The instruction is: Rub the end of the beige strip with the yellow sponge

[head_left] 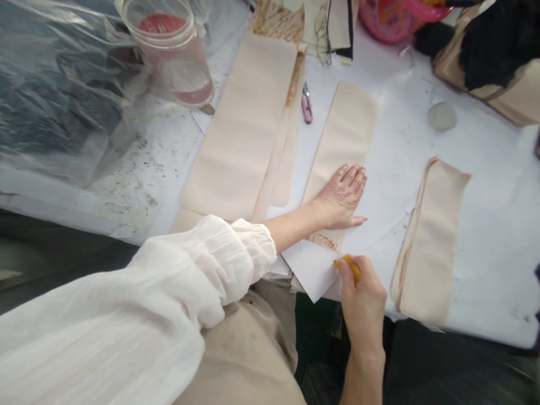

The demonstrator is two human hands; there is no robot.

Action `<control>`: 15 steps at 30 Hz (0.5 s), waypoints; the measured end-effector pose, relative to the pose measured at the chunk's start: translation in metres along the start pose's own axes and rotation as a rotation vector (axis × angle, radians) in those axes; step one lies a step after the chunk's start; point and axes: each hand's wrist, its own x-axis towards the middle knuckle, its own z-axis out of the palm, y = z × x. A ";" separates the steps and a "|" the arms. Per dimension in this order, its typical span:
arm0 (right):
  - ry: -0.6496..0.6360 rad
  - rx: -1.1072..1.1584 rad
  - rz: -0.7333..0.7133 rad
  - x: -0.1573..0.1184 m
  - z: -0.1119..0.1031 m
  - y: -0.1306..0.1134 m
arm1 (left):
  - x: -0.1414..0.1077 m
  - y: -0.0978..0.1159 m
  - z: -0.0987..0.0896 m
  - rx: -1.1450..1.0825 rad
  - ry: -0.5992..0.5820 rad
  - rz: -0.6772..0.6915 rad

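Observation:
A long beige strip of material [343, 126] lies on the white-covered table in front of me. My left hand [342, 194] rests flat on its lower part, fingers stretched out and thumb apart. Below that hand the strip's near end shows a brown smeared band [323, 242]. A white sheet [314, 270] lies beneath this end and reaches over the table edge. My right hand [363, 284] is closed around a small yellow piece [351, 267], held just beside the smeared end. Fingers cover most of the yellow piece, so its kind is unclear.
Left of the strip lies a stack of wider beige pieces [242, 129], with pink-handled thread snips [307, 107] between. Folded beige strips [436, 242] lie right. Farther off are a clear plastic jar [181, 67], a pink basin [386, 22], a round stone-like lump [442, 116] and plastic-wrapped goods [63, 84].

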 end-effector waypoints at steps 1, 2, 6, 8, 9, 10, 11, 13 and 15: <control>0.036 0.019 0.021 0.000 -0.004 -0.001 | 0.000 0.000 0.000 -0.004 -0.001 0.001; 0.096 0.030 0.028 0.004 -0.007 -0.002 | 0.000 0.000 0.000 -0.007 0.001 0.003; 0.216 -0.018 -0.070 0.027 0.007 -0.007 | 0.000 0.000 -0.001 -0.010 0.005 0.000; 0.167 -0.062 -0.101 0.030 0.019 -0.008 | 0.000 0.000 0.000 -0.005 0.005 -0.001; 0.149 -0.081 -0.103 0.027 0.022 -0.008 | 0.000 0.001 0.000 -0.003 0.008 0.000; 0.126 -0.091 -0.099 0.022 0.024 -0.009 | 0.000 0.001 0.001 -0.001 0.014 0.000; 0.094 -0.091 -0.092 0.016 0.022 -0.009 | 0.000 0.002 0.001 -0.002 0.021 -0.001; 0.008 -0.058 -0.064 0.005 0.013 -0.008 | -0.001 0.003 0.003 -0.007 0.027 -0.002; 0.006 -0.022 -0.009 0.000 0.002 -0.008 | -0.001 0.005 0.004 -0.010 0.029 0.001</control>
